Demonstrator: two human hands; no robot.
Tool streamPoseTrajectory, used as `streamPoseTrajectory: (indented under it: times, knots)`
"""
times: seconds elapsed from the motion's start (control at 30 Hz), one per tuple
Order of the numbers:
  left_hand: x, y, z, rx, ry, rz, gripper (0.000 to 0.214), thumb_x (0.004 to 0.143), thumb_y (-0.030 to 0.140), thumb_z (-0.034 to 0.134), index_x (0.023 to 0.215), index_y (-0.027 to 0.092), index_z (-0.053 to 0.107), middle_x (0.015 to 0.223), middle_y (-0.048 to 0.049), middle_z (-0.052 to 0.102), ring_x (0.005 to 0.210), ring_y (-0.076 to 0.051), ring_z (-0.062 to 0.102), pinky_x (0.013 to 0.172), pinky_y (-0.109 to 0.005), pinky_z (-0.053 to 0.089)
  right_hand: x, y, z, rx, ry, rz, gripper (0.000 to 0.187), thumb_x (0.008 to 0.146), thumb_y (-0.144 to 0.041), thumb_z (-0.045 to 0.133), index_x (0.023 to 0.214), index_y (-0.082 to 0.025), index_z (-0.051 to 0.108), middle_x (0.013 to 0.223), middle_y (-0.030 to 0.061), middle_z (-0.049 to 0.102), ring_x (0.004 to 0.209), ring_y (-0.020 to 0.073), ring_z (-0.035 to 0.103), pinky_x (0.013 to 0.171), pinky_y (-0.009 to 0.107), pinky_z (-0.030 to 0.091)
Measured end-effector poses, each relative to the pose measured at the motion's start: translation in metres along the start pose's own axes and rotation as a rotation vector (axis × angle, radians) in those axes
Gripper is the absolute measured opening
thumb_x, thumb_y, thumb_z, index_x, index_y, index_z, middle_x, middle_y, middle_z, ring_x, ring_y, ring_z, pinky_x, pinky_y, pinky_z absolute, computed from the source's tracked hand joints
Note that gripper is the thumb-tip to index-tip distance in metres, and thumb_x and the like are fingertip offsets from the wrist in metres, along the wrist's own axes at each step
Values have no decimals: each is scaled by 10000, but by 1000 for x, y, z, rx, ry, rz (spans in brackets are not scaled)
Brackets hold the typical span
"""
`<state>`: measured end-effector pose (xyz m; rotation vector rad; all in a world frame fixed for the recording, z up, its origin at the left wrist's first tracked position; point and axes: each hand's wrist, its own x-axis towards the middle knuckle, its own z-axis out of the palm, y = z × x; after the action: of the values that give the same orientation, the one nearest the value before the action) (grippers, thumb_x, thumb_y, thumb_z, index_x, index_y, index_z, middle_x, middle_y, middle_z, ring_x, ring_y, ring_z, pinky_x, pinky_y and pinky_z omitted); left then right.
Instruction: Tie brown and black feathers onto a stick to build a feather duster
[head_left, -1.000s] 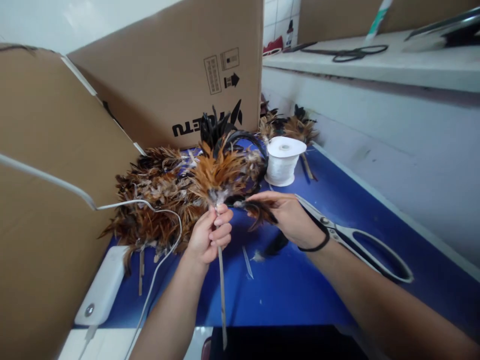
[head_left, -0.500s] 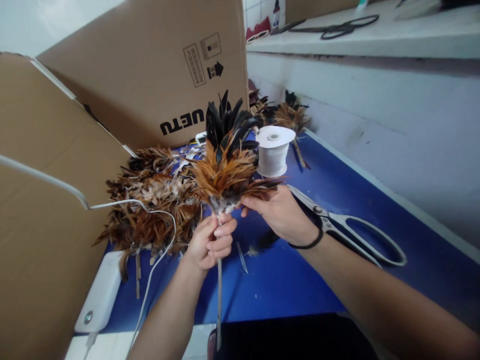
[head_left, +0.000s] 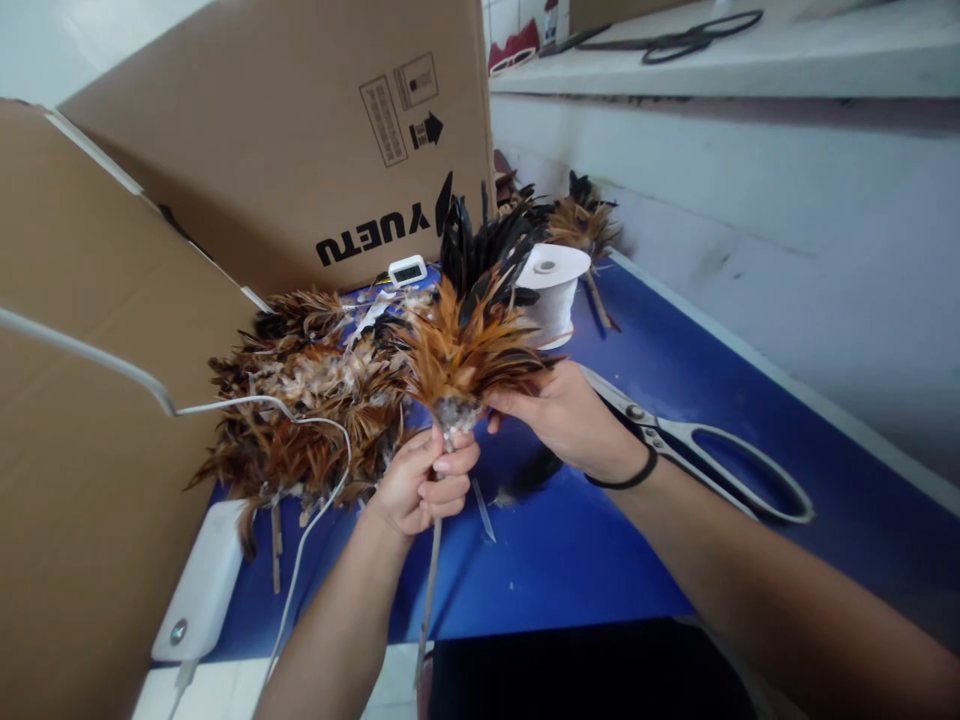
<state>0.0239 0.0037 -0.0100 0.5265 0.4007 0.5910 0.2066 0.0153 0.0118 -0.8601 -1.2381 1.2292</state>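
My left hand (head_left: 420,482) grips the thin stick of a feather duster (head_left: 466,335) just below its tuft of orange-brown and black feathers. The stick hangs down past the table's near edge. My right hand (head_left: 564,415) pinches feathers against the right side of the tuft's base; a black band circles that wrist. The duster is held upright above the blue table (head_left: 570,560).
A heap of brown feather bundles (head_left: 300,400) lies left of my hands. A white spool of string (head_left: 553,290) and large scissors (head_left: 705,455) lie on the right. Cardboard boxes (head_left: 285,130) stand behind and left. A white power bank (head_left: 204,580) with cable lies front left.
My right hand brought dark feathers up from the table to the tuft's base and presses them there. The duster rose and tilted slightly right; black feathers now stand at its top.
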Motion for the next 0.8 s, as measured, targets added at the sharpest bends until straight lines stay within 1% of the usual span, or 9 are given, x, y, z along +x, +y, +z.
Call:
streamPoseTrajectory:
  times: [0.1,0.23,0.37,0.43,0.53,0.6,0.7,0.8]
  knots:
    - [1,0,1,24,16,1,232,818,344,591,824,140,480,612,90,299,345,24,60,289,-98,144,1,0,-1,-28,6,-2,240,674,-392,733,673,-167,650,611,5,626,501,130,568,510,281,517]
    - [2,0,0,55,32,-7,238,825,349,582,867,122,525,616,84,302,356,23,83,296,-96,155,2,0,-2,-66,20,-3,220,677,-373,729,647,-173,643,609,4,621,551,144,576,545,289,517]
    - [3,-1,-1,71,84,9,227,811,335,601,838,121,528,624,76,315,367,23,108,308,-89,183,3,3,-2,-88,22,4,184,675,-355,726,699,-187,654,650,6,638,616,161,596,584,293,514]
    - [4,-2,-2,63,101,10,217,801,318,616,827,126,519,628,75,315,371,22,115,311,-87,190,3,6,-2,-110,22,-6,171,691,-352,707,700,-194,645,642,1,632,599,151,585,564,278,506]
    - [5,-3,-2,49,129,10,202,814,311,600,823,135,500,632,75,307,371,17,119,311,-86,200,2,8,-1,-132,22,-20,193,713,-350,676,638,-188,605,592,-9,601,521,121,542,492,251,484]
    - [6,-2,-2,37,136,16,194,833,313,573,823,139,489,633,76,303,367,17,113,308,-84,202,1,7,0,-114,36,-11,170,723,-330,660,660,-184,601,583,-11,595,500,114,534,458,240,475]
    - [5,-1,-1,9,114,26,187,850,310,548,822,140,477,633,78,302,361,19,93,303,-82,194,0,4,0,-81,53,15,101,717,-270,652,737,-181,608,583,-13,602,487,114,543,431,231,473]
    - [4,-1,-1,-22,88,26,185,856,311,538,822,145,465,630,81,305,357,18,77,298,-82,181,-1,1,-2,-83,4,70,70,698,-224,656,706,-177,604,578,-12,613,453,107,539,408,227,465]
